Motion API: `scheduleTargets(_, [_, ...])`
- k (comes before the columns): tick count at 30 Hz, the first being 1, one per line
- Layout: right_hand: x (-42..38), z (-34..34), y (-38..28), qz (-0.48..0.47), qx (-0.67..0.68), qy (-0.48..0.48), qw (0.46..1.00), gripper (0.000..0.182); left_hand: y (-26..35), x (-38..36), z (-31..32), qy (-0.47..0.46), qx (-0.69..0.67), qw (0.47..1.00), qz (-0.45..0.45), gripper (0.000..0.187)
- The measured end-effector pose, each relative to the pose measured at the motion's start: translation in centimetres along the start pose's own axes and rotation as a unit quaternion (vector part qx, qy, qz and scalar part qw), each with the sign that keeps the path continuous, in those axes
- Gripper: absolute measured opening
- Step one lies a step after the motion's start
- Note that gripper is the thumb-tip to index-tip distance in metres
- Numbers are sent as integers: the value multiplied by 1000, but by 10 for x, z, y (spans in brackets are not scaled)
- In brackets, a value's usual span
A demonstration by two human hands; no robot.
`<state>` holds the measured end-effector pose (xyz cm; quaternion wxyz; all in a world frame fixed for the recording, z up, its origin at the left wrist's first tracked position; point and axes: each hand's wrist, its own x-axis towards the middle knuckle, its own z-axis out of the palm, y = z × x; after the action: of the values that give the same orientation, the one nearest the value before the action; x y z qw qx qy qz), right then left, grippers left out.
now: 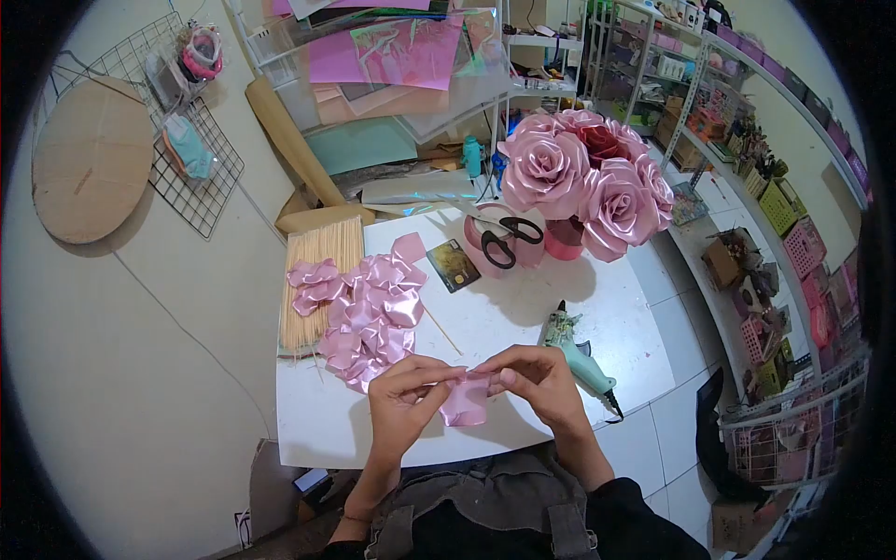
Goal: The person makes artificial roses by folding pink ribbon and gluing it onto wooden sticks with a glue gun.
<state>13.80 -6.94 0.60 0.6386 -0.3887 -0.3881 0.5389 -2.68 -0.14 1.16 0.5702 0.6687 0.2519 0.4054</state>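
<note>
Near the front edge of the white table, a small piece of pink satin ribbon [464, 403] hangs between my two hands. My left hand [411, 392] pinches its upper left edge. On the other side, my right hand [537, 381] pinches the upper right edge, fingers closed. A heap of pink satin petals [373, 317] lies just beyond my left hand. Right of my right hand rests a mint-green glue gun [581, 359] on its side. One thin wooden stick [441, 331] lies beside the petals.
Bundled wooden sticks [322, 252] lie under some petals at the left. Black-handled scissors [509, 238] rest on a pink ribbon roll [481, 252], near a dark card [454, 266]. Large pink satin roses [597, 177] stand at the back right. Loaded shelves [737, 196] line the right side.
</note>
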Motion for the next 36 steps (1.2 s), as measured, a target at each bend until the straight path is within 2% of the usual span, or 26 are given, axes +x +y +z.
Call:
scheduleTargets(3, [1, 4, -3, 29, -45, 23, 998, 17, 4, -2, 4, 13, 30, 999, 17, 22])
scheduleTargets(6, [2, 5, -4, 34, -57, 3, 998, 15, 5, -4, 5, 26, 36, 999, 31, 22])
scheduleTargets(10, [1, 11, -7, 34, -67, 19, 997, 12, 7, -5, 7, 30, 39, 998, 33, 20])
scheduleTargets(12, [2, 10, -3, 8, -48, 20, 999, 16, 6, -5, 7, 30, 33, 998, 34, 20])
scheduleTargets(14, [2, 12, -4, -6, -56, 26, 998, 19, 4, -4, 7, 25, -19, 999, 25, 17])
scheduleTargets(16, [1, 13, -5, -19, -63, 32, 997, 22, 7, -3, 8, 27, 1, 1000, 12, 16])
scheduleTargets(18, [0, 14, -7, 7, -89, 33, 995, 26, 7, -2, 9, 29, 20, 999, -2, 15])
scheduleTargets(22, [-1, 12, -6, 8, -64, 28, 998, 28, 4, -3, 9, 50, 8, 998, -26, 16])
scheduleTargets(24, [-1, 9, -6, 13, -47, -11, 999, 30, 4, -4, 9, 58, 12, 998, -37, 17])
scheduleTargets(27, [0, 9, -4, 29, -61, 7, 998, 31, 3, -4, 9, 58, -2, 998, -19, 17])
scheduleTargets(36, [0, 7, -3, 47, -69, 9, 996, 27, 5, -3, 4, 25, -53, 996, -60, 25])
